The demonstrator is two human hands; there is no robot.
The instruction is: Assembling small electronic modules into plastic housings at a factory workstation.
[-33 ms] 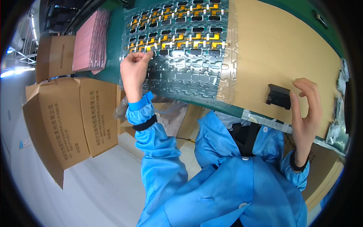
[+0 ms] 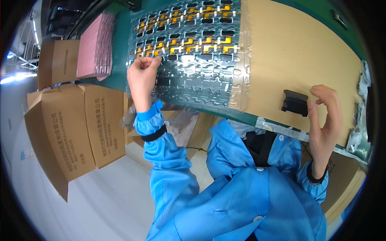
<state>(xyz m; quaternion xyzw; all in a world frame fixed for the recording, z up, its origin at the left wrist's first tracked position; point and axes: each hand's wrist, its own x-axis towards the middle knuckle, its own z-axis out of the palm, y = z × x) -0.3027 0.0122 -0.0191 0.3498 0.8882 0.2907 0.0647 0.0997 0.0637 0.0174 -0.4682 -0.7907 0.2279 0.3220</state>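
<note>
To the right of the clear plastic tray (image 2: 193, 86), on a brown sheet (image 2: 289, 48), a black block (image 2: 295, 103), long axis roughly crosswise; its right end just beside the thumb of the right hand (image 2: 326, 128), much the nearer hand; fingers there parted, grasping nothing, contact with the block impossible to tell; at the tray's left part, the left hand (image 2: 141, 78) with fingers bunched by the near row of orange ribbon parts (image 2: 158, 52), grip on one impossible to tell; beyond the tray's left edge, on the green tabletop (image 2: 120, 52), a pink stack (image 2: 94, 48).
</note>
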